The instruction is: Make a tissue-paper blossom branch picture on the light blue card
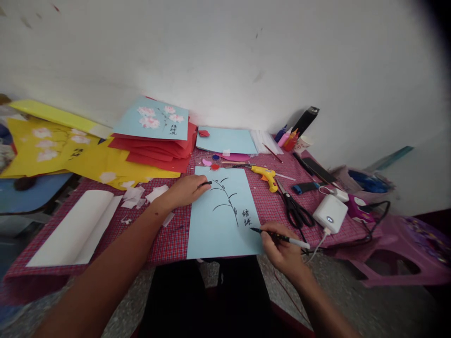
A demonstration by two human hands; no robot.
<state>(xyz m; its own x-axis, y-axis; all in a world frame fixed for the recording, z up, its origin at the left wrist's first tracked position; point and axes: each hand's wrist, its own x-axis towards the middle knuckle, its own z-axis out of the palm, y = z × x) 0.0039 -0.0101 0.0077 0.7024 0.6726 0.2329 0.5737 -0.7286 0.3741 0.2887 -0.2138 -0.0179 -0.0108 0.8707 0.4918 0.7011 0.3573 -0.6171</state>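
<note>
two bare forearms (120, 249) reach in above black-clad legs (207, 305) at the near edge of a table covered in red-and-blue checked cloth (172, 246). a rectangular light-blue paper sheet (214, 237) lies at the middle of that near edge, bearing a thin black drawn stem with curved leaves (231, 203) and, near its right edge, two black handwritten characters (247, 218).

the right hand (282, 249), at the sheet's lower right corner, has its fingers closed around a slim black pen with pale specks and a white end (280, 236); the dark tip is just below the characters, though whether it touches the paper i cannot tell. the left hand (188, 190) is at the sheet's upper left side, fingers drawn in narrow on a short black cap-like piece (205, 183).

toward the table's right edge lie a yellow glue gun (269, 178), black-handled scissors (294, 209) and a white box-shaped power bank (331, 213). a folded white paper (70, 225) lies at the near left corner; a stack of red paper sheets (160, 152) sits by the far edge.
</note>
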